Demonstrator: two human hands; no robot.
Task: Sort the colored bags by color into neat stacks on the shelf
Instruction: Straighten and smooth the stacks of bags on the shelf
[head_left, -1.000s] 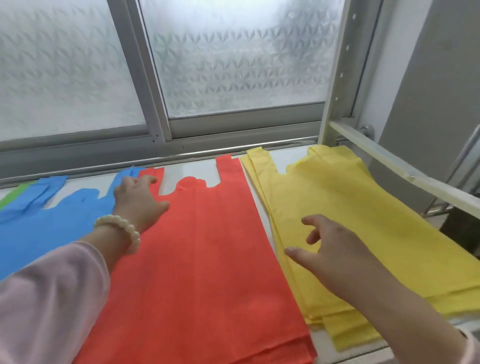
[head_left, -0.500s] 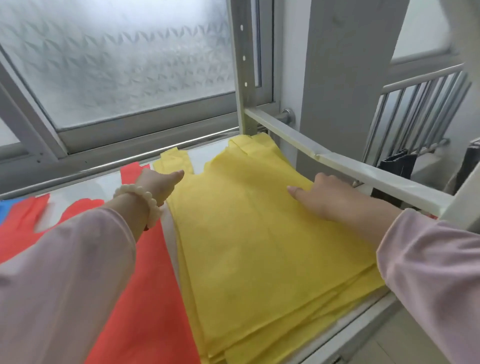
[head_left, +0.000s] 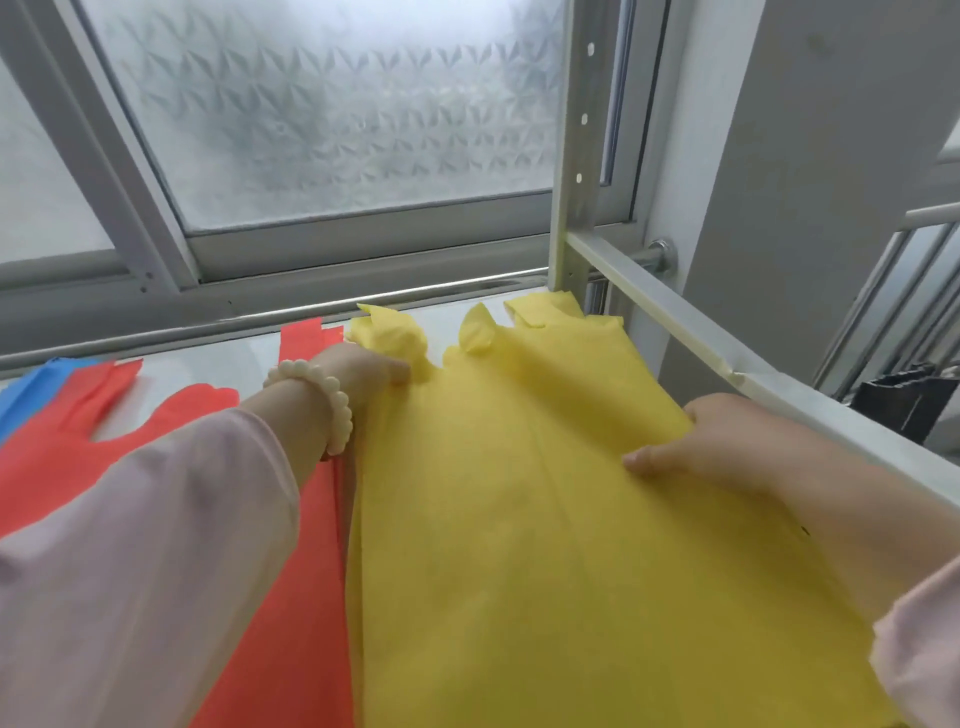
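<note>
Both hands on the yellow bags (head_left: 545, 519). My left hand (head_left: 363, 371) is closed on the stack's left edge, just below the near handle loop; thumb on top, other fingers tucked under the fabric, so a pinch grip on the yellow. My right hand (head_left: 722, 441) is at the stack's right edge, thumb pressed on top, fingers curled down over the side; looks like a grip on the edge, but the fingertips are hidden so I can't tell how many layers it has.

Yellow stack spans the gap between my hands and runs back toward me under my right forearm. Its handle loops point away from me, past my left hand, toward the window (head_left: 332, 114); two of them are curled up, not flat.

Red bags (head_left: 291, 623) lie flat just left of my left wrist, touching or slightly under the yellow edge, can't tell which. Blue bags (head_left: 31, 384) are further left, beyond the red, only a corner in view.

Bead bracelet (head_left: 324, 400) on my left wrist, pink sleeve (head_left: 130, 571) behind it. White shelf rail (head_left: 753, 374) runs just outside my right hand, on the far side from the stack. Bare shelf (head_left: 218, 364) shows between the red handles ahead of my left arm.
</note>
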